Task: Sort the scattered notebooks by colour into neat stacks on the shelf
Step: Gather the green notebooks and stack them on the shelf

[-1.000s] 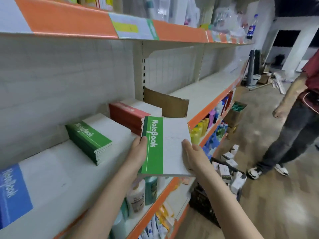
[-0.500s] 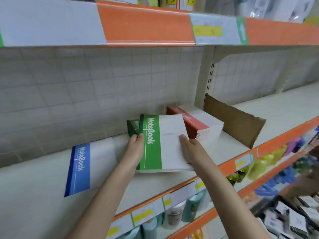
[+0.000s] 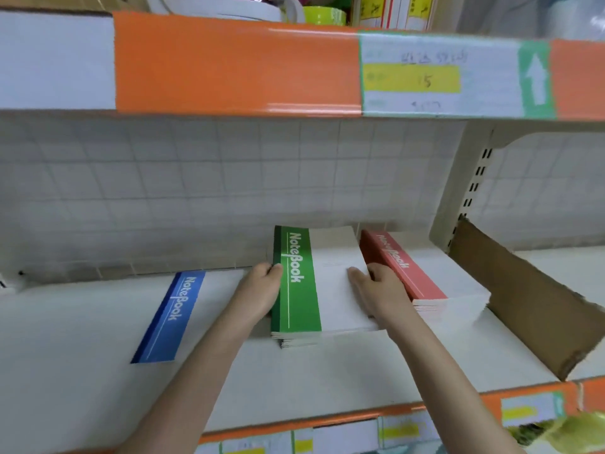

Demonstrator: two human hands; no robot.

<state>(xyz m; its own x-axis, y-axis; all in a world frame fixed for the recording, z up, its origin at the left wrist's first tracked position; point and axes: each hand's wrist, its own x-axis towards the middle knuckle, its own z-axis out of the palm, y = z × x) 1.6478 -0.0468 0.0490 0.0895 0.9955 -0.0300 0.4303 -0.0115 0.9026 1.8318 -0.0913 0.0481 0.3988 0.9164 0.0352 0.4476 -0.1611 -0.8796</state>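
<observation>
My left hand (image 3: 262, 291) grips the spine edge of the green notebook (image 3: 314, 283), fingers curled over its green band, and my right hand (image 3: 381, 291) holds the opposite, white edge with the thumb lying flat on the cover and the fingers wrapped round the side. The notebook sits between the two hands, level, on top of the green stack (image 3: 296, 342), whose page edges show just under its front edge. Both forearms reach up and forward from the bottom of the view, roughly parallel, wrists straight. I take the green stack as my landmark: just right of it, close against my right hand, stands the red stack (image 3: 425, 283), thick, with a red spine band and white covers, its layered edges slightly stepped. Left of the green stack, a little apart, a blue notebook (image 3: 170, 319) lies flat and skewed on the shelf (image 3: 327, 381), a smooth off-white board with an orange front strip. Right of the red stack a brown cardboard divider (image 3: 523, 299) stands upright, its edge ragged. Behind the green stack is a white wire-grid back panel (image 3: 196, 198); above it runs an upper shelf (image 3: 235, 67) with a glossy orange edge and a price label (image 3: 425, 77), its writing blurred.
</observation>
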